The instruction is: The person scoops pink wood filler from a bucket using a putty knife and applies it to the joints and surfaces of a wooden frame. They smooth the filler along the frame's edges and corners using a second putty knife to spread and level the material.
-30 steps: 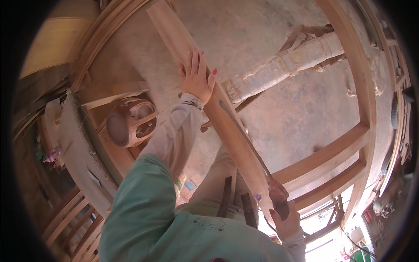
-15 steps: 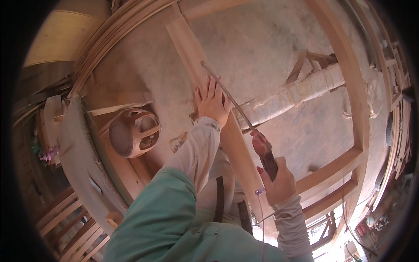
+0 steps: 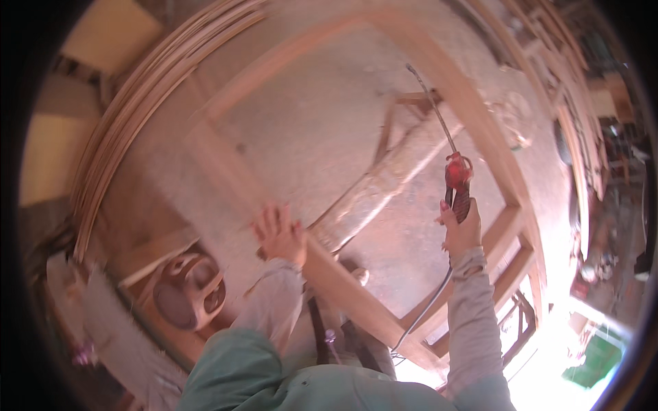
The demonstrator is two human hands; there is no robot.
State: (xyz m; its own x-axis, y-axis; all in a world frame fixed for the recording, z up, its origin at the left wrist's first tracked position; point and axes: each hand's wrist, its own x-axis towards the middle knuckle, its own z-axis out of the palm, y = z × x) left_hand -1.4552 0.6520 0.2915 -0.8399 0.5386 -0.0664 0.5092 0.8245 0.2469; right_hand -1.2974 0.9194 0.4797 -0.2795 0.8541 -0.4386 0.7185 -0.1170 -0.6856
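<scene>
My left hand (image 3: 281, 236) lies palm down on a wooden rail of a large frame (image 3: 353, 293), its fingers spread. In my right hand (image 3: 464, 226) is an air blow gun (image 3: 459, 171) with a red body, a dark ribbed handle and a long thin metal nozzle. My fingers are wrapped round the handle, and a grey hose (image 3: 430, 301) runs down from it. Pointing up and away, the nozzle appears over the frame's right part, apart from my left hand. Motion blurs the frame's far left corner.
A round wooden piece with cut-out openings (image 3: 185, 293) stands at the lower left. A whitish wrapped-looking beam (image 3: 384, 188) crosses beneath the frame. Long wooden strips (image 3: 130, 130) curve along the left, and more timber (image 3: 548, 75) lies at the right.
My right hand has swung the blow gun up and outward, so its nozzle no longer crosses by my left hand. My view has turned, and my left hand stays on the rail.
</scene>
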